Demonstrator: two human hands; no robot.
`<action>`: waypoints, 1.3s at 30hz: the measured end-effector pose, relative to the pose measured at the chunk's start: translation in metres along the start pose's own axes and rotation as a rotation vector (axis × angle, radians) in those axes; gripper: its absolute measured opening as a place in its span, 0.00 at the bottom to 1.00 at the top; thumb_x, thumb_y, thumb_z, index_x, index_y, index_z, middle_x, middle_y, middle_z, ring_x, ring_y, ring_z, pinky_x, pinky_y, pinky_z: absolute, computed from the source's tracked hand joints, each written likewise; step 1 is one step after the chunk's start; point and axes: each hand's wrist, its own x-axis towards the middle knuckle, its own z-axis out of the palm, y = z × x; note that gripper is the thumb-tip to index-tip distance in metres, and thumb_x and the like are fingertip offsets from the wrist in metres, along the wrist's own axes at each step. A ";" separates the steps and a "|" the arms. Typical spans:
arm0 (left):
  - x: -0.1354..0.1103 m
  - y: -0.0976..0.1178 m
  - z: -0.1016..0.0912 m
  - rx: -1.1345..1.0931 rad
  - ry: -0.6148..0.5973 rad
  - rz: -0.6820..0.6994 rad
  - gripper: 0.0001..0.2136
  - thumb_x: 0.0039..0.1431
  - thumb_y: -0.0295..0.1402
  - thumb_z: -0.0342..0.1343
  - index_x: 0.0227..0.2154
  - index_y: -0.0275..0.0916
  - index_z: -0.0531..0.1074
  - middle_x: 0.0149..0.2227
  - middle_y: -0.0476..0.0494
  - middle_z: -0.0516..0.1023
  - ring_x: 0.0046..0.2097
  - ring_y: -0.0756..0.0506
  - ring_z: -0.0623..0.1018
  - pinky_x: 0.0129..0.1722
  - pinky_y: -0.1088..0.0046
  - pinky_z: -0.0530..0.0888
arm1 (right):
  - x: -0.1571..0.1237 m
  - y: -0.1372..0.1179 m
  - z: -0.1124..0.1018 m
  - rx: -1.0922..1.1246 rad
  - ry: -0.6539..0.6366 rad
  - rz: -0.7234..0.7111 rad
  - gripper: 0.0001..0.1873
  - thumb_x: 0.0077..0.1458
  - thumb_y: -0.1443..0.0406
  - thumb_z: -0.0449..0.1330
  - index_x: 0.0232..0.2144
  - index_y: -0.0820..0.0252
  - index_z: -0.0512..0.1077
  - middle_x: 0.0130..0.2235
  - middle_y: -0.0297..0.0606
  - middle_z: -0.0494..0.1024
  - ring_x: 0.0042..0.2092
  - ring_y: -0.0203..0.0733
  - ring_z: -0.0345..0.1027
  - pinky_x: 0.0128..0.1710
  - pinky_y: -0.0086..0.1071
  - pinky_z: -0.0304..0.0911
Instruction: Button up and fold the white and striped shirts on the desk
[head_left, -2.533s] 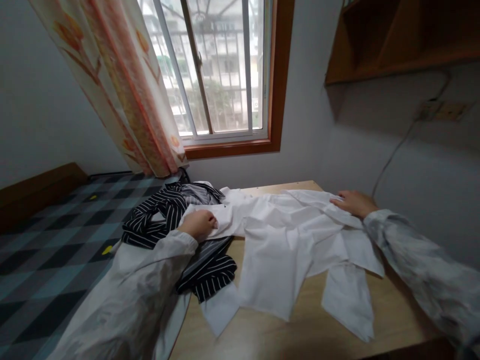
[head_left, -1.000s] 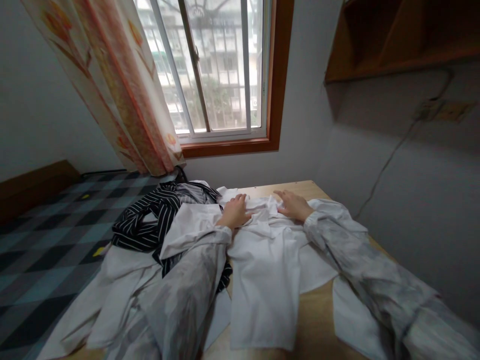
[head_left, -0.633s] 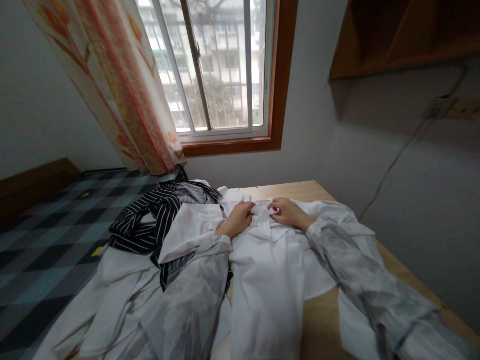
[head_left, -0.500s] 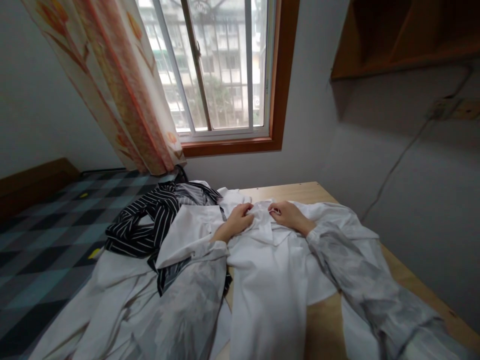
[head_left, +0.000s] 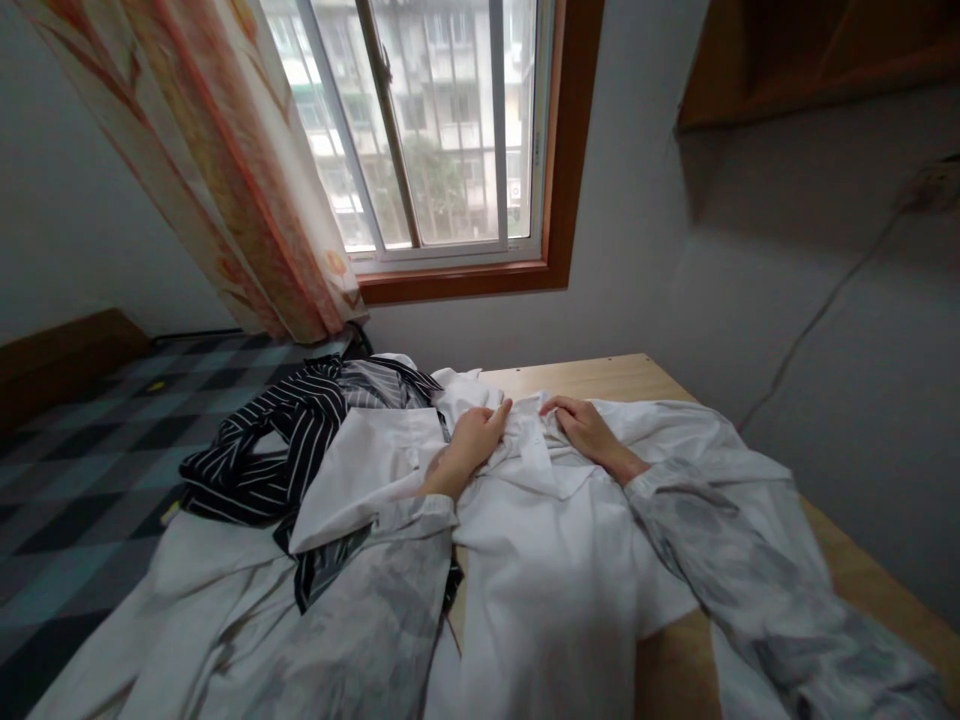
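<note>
A white shirt point(head_left: 547, 560) lies spread over the wooden table in front of me, its button strip running down the middle near the far end. My left hand point(head_left: 478, 438) is closed on the cloth left of that strip, with the thumb on top pointing forward. On the other side, my right hand point(head_left: 589, 430) has its fingers curled round the shirt's far edge. Part of the fingers on both hands is hidden by cloth. Beside my left forearm lies a black garment with white stripes point(head_left: 255, 490), bunched up, with white cloth point(head_left: 367, 455) over part of it.
The pale wooden table point(head_left: 592, 375) meets the wall below a window point(head_left: 442, 140). A checked bedspread point(head_left: 82, 480) covers the bed at left, under a floral curtain point(head_left: 247, 200). At upper right hangs a wooden shelf point(head_left: 810, 90), with a cable point(head_left: 817, 310) running down the wall.
My right hand has loosened its pinch and its index finger now reaches along the shirt's edge. The left thumb has straightened. The view has tilted down slightly.
</note>
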 end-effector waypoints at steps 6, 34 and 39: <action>-0.006 0.004 -0.003 0.319 0.028 0.197 0.17 0.60 0.46 0.62 0.26 0.37 0.82 0.33 0.35 0.83 0.38 0.38 0.80 0.41 0.64 0.71 | -0.007 0.005 -0.009 0.033 -0.205 -0.053 0.15 0.57 0.62 0.64 0.45 0.55 0.85 0.37 0.35 0.84 0.33 0.42 0.68 0.34 0.33 0.62; -0.007 0.000 0.006 -0.224 -0.070 0.290 0.08 0.61 0.36 0.59 0.35 0.38 0.79 0.25 0.52 0.75 0.26 0.51 0.71 0.28 0.77 0.63 | 0.005 -0.014 0.027 0.150 0.022 -0.215 0.12 0.70 0.54 0.61 0.38 0.53 0.77 0.38 0.38 0.78 0.44 0.48 0.69 0.49 0.42 0.64; -0.008 0.002 0.005 -0.361 -0.111 0.271 0.16 0.66 0.45 0.60 0.41 0.36 0.81 0.26 0.52 0.75 0.25 0.52 0.69 0.25 0.77 0.63 | 0.004 -0.014 0.027 0.209 0.039 -0.169 0.08 0.68 0.57 0.63 0.40 0.53 0.76 0.41 0.37 0.79 0.45 0.47 0.71 0.50 0.41 0.65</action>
